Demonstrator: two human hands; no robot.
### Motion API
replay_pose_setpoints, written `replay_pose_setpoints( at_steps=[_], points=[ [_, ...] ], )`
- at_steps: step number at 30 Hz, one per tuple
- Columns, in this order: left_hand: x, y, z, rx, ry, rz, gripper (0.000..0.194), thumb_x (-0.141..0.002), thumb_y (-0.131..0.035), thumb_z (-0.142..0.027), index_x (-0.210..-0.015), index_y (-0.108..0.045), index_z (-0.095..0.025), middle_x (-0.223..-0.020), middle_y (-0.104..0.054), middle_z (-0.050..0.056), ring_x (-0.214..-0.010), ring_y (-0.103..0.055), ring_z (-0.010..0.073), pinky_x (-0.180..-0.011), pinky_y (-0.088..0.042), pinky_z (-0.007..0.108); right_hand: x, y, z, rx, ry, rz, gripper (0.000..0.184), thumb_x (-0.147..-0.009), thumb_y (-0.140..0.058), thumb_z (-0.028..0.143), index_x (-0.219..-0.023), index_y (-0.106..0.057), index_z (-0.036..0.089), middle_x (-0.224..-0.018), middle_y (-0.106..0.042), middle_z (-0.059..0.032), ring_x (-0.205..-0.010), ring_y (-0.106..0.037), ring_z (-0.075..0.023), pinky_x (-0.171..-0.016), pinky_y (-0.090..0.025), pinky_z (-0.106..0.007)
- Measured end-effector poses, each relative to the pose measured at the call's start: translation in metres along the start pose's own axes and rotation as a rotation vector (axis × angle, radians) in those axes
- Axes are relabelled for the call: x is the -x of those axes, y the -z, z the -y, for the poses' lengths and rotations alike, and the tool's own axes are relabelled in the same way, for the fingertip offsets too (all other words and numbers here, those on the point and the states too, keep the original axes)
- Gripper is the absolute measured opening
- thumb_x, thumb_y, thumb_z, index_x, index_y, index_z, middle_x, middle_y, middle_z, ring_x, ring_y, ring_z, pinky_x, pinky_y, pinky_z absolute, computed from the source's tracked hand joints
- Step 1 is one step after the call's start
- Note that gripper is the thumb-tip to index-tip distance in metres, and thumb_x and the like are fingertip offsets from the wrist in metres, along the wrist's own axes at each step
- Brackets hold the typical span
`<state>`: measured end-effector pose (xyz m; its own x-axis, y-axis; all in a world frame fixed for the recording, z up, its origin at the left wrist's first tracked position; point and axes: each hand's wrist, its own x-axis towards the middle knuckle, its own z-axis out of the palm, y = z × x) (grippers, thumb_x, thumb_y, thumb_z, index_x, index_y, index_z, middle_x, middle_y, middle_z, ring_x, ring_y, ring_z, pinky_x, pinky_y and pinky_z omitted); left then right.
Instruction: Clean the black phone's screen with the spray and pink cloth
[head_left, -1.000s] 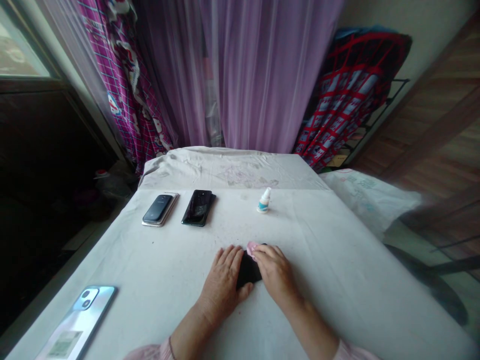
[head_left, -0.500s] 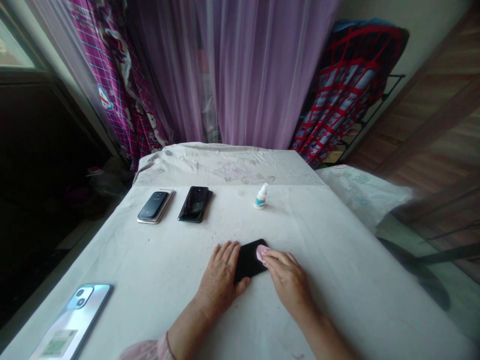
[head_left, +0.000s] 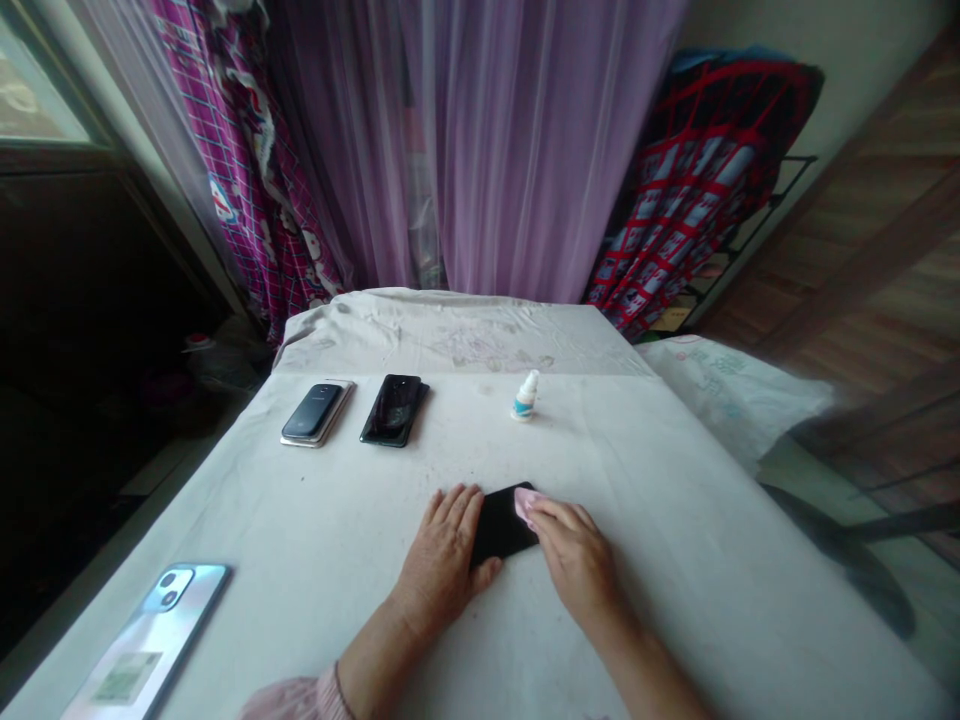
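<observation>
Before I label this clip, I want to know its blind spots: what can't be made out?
All in head view:
Black phone under left hand: left end covered.
Pink cloth, gripped part: hidden by right hand.
Pale blue phone, near end: cut by bottom edge.
White bottle, label text: too small.

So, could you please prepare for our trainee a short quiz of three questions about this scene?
1. Which hand holds the small, crumpled pink cloth against the flat black phone?
2. True or false: the small white-and-blue plastic bottle stands upright.
3. Fill in the gap: the shiny silver-blue rectangular phone, at the near left, lies with its ____ facing up.

Key:
1. The right hand; the left hand rests at the other end of the black phone.
2. True.
3. Back; its camera block is visible.
</observation>
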<state>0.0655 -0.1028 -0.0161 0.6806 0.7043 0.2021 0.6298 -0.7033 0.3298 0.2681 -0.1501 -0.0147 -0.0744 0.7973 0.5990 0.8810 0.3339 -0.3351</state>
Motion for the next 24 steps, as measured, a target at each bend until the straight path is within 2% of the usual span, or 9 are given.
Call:
replay_pose_setpoints(
  at_steps=[3, 6, 10, 14, 17, 20, 24],
  points=[
    [-0.002, 0.001, -0.001, 0.001, 0.001, 0.01, 0.069, -0.086, -0.06, -0.041, -0.142, -0.035, -0.01, -0.144, -0.045, 0.02, -0.136, -0.039, 0.0324, -0.112, -0.029, 0.055, 0.005, 0.006, 0.003, -0.01, -0.007, 0.022, 0.029, -0.096, -0.042, 0.017, -0.105, -0.07, 0.022, -0.098, -0.07, -0.007, -0.093, -0.062, -0.019, -0.082, -0.053, -0.032],
    [0.0, 0.0, 0.001, 0.004, -0.011, 0.001, 0.069, -0.087, -0.058, -0.043, -0.143, -0.034, -0.011, -0.145, -0.045, 0.02, -0.136, -0.038, 0.032, -0.112, -0.029, 0.055, -0.005, 0.0, -0.002, -0.004, -0.038, 0.032, 0.029, -0.095, -0.043, 0.015, -0.1, -0.07, 0.021, -0.096, -0.07, -0.0071, -0.088, -0.063, -0.019, -0.078, -0.054, -0.032],
    [0.016, -0.001, 0.012, -0.012, -0.013, -0.094, 0.076, -0.087, -0.056, -0.054, -0.145, -0.029, -0.012, -0.144, -0.046, 0.02, -0.136, -0.039, 0.0331, -0.11, -0.032, 0.053, -0.014, -0.008, -0.008, 0.02, -0.052, 0.009, 0.03, -0.093, -0.042, 0.012, -0.095, -0.071, 0.021, -0.093, -0.07, -0.0074, -0.084, -0.063, -0.019, -0.073, -0.053, -0.031],
    [0.035, 0.0, 0.022, -0.058, 0.083, -0.211, 0.077, -0.084, -0.056, -0.062, -0.14, -0.039, -0.012, -0.134, -0.053, 0.021, -0.128, -0.047, 0.0365, -0.108, -0.034, 0.057, -0.012, -0.008, -0.008, 0.032, -0.055, 0.0, 0.03, -0.092, -0.043, 0.012, -0.096, -0.071, 0.022, -0.093, -0.07, -0.0076, -0.083, -0.063, -0.019, -0.073, -0.052, -0.031],
    [0.04, 0.002, 0.023, -0.04, 0.137, -0.22, 0.072, -0.081, -0.061, -0.059, -0.135, -0.045, -0.015, -0.132, -0.055, 0.019, -0.126, -0.048, 0.0364, -0.109, -0.032, 0.058, -0.014, -0.007, -0.006, 0.056, -0.075, 0.02, 0.031, -0.093, -0.043, 0.012, -0.1, -0.071, 0.021, -0.095, -0.071, -0.0082, -0.083, -0.063, -0.0197, -0.072, -0.052, -0.032],
    [0.038, 0.003, 0.021, -0.009, 0.179, -0.194, 0.067, -0.079, -0.066, -0.054, -0.133, -0.047, -0.019, -0.133, -0.055, 0.015, -0.129, -0.046, 0.0348, -0.11, -0.028, 0.058, -0.021, -0.013, 0.003, 0.073, -0.093, 0.072, 0.031, -0.091, -0.044, 0.01, -0.104, -0.07, 0.022, -0.1, -0.071, -0.0081, -0.087, -0.062, -0.0209, -0.076, -0.052, -0.034],
    [0.035, 0.006, 0.02, 0.004, 0.204, -0.168, 0.067, -0.077, -0.068, -0.052, -0.133, -0.047, -0.021, -0.136, -0.053, 0.014, -0.132, -0.043, 0.0344, -0.111, -0.025, 0.06, -0.03, -0.031, 0.031, 0.059, -0.068, 0.146, 0.029, -0.091, -0.048, 0.01, -0.105, -0.07, 0.023, -0.103, -0.071, -0.0072, -0.091, -0.061, -0.0215, -0.081, -0.05, -0.035]
  ],
)
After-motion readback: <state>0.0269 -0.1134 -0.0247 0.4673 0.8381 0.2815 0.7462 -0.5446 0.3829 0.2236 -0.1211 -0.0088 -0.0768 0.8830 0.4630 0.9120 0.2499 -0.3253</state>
